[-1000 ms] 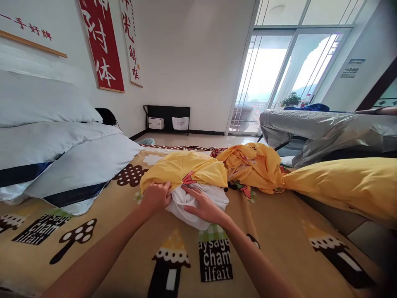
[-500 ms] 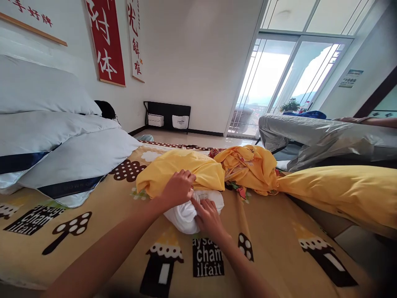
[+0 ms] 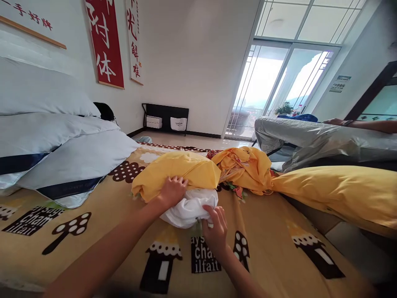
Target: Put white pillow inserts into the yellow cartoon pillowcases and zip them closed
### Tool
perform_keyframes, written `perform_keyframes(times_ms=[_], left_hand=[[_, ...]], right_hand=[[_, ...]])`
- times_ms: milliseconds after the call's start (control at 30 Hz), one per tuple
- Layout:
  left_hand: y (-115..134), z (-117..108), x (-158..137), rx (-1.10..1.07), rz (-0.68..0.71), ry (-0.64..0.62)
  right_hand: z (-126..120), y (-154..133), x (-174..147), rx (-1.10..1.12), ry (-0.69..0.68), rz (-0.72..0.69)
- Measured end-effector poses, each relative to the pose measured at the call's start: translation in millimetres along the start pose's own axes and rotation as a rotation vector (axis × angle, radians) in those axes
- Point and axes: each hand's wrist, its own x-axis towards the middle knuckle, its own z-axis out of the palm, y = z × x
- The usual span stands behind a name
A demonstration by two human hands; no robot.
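A yellow pillowcase [image 3: 182,165] lies bunched and plump on the bed, with a soft white pillow [image 3: 182,213] sticking out of its near side. My left hand [image 3: 173,191] is closed over the near edge of the pillowcase, its fingers curled on the yellow cloth just above the white part. At the right end of the white pillow, my right hand [image 3: 216,227] pinches the fabric between thumb and fingers. How far the pillow reaches inside the yellow cloth is hidden.
Crumpled yellow-orange cloth [image 3: 246,169] and a long yellow pillow [image 3: 338,186] lie to the right. White pillows [image 3: 74,161] are stacked at left on the patterned bedspread [image 3: 108,252]. Another person's forearm [image 3: 372,126] rests on a plastic-covered mattress [image 3: 325,138].
My right hand has moved right and nearer, from beside my left hand to the white pillow's right end. My left hand has shifted slightly left and down. The view has tilted a little.
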Motion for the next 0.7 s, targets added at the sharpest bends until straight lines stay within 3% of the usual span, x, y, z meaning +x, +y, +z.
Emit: perform_keyframes(times_ms=[133, 233, 333, 433, 533, 700], left_hand=[[-5, -6, 12, -0.11, -0.159, 0.001], [-9, -17, 17, -0.169, -0.236, 0.049], [-13, -28, 12, -0.183, -0.268, 0.119], [-13, -32, 3, -0.176, -0.258, 0.182], [-6, -29, -3, -0.141, -0.216, 0.216], [-1, -11, -11, -0.036, -0.126, 0.234]], right_hand=[[36, -3, 12, -0.031, -0.102, 0.084], [72, -10, 21, -0.103, -0.289, 0.054], [96, -5, 42, -0.114, -0.387, -0.01], [108, 10, 72, -0.12, -0.454, -0.015], [117, 21, 95, -0.148, -0.466, 0.079], [120, 16, 91, -0.116, -0.496, 0.135]])
